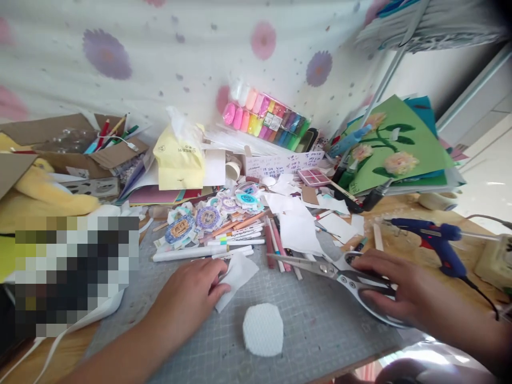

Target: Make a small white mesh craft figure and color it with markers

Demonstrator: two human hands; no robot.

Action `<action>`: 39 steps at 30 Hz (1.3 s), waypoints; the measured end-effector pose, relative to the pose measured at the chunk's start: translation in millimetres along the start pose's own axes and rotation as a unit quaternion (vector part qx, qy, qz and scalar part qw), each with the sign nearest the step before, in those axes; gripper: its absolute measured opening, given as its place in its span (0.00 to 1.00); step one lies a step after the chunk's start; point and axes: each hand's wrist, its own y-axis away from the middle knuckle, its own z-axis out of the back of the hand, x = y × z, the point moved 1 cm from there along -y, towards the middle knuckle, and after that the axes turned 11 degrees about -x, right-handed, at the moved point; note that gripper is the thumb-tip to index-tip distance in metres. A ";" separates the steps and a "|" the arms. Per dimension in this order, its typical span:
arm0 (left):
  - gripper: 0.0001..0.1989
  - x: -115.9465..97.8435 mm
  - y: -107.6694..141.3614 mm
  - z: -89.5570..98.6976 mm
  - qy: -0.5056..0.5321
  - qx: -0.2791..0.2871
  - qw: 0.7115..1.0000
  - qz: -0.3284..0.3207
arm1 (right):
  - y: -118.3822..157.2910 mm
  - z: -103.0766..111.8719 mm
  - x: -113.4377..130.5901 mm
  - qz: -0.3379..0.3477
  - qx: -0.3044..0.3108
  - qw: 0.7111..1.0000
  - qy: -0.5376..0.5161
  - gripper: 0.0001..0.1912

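Pinched in my left hand (pixel 202 285) is a small piece of white paper (pixel 240 274), its free part pointing right over the grey cutting mat (pixel 180 341). My right hand (pixel 394 290) grips a pair of scissors (pixel 336 271) by the handles. Their blades point left, slightly parted, with nothing between them, a short way from the paper. Below and between both hands lies a white, textured, roughly rounded pad (pixel 263 329) on the mat.
Behind the hands lie markers (pixel 236 240), paper cutouts (pixel 208 217) and white paper scraps (pixel 298 229). A blue glue gun (pixel 434 234) rests at the right, its cord trailing forward. Coloured clay packs (pixel 268 117) lean against the curtain. A cardboard box (pixel 116 154) stands back left.
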 end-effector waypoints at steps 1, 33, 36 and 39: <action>0.04 0.8 0.3 0.1 0.004 -0.002 1.000 -0.005 | -0.7 1.1 -2.5 -0.016 -0.011 1.000 -0.009 0.12; 0.10 -54.4 -4.1 11.0 0.464 0.142 0.862 0.144 | -63.4 -34.9 97.2 -0.187 0.121 0.816 -0.533 0.10; 0.09 -47.7 -2.1 0.6 0.528 0.108 0.826 0.165 | -61.0 -38.2 87.7 -0.218 0.090 0.814 -0.531 0.09; 0.08 -44.6 -0.2 -6.1 0.540 0.098 0.817 0.176 | -60.2 -37.6 84.6 -0.242 0.087 0.803 -0.538 0.09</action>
